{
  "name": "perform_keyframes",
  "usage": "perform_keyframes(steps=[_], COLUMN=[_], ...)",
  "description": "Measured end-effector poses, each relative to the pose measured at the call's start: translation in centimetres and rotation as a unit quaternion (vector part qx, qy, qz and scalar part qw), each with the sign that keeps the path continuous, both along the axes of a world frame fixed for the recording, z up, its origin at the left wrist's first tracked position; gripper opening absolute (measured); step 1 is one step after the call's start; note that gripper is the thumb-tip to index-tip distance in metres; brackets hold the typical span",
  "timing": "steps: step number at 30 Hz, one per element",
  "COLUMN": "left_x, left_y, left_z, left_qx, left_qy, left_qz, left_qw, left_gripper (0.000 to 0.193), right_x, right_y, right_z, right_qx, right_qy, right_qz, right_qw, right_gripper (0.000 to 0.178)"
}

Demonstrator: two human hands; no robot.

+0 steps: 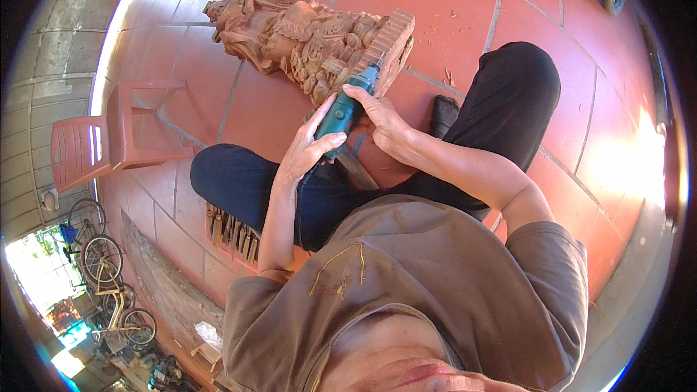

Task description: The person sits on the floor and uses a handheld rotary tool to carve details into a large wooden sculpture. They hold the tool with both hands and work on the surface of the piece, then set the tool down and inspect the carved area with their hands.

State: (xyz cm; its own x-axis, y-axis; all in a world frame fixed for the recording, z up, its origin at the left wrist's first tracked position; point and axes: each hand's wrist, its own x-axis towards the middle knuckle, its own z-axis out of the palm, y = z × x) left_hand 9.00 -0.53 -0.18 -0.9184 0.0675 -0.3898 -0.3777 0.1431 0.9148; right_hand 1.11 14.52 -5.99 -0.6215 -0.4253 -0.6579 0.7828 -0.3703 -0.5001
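Between the left hand (305, 149) and right hand (387, 125), a green power tool (340, 115) was grasped by both, presumably for steadiness. Just beyond them, a carved wooden figure (301, 35) was laid down, base (398, 38) nearest the tool, apparently for easy reach.

Around the grip we see a red tiled floor (573, 101) with pale joints. To its left we have a reddish plastic chair (117, 134) and, farther out, a grey wall (65, 51). Well below-left of it we find bicycles (110, 303) near a bright opening (29, 265); far right, sunlight (642, 138) glares.
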Motion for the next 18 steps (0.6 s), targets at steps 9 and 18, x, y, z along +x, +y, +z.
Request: perform_keyframes(steps=[9, 18], left_x=[0.0, 0.0], left_y=[-0.3, -0.3], left_z=[-0.6, -0.5], left_qx=[0.001, 0.008], left_qy=[0.024, 0.029], left_qz=[0.020, 0.041], left_qw=[1.000, 0.999], left_gripper=[0.082, 0.081], right_x=[-0.2, -0.5], right_y=[-0.6, -1.3], right_z=[0.5, 0.7], right_qx=[0.011, 0.029], right_qy=[0.010, 0.026], right_qz=[0.001, 0.022], right_qw=[1.000, 0.999], right_gripper=[0.057, 0.053])
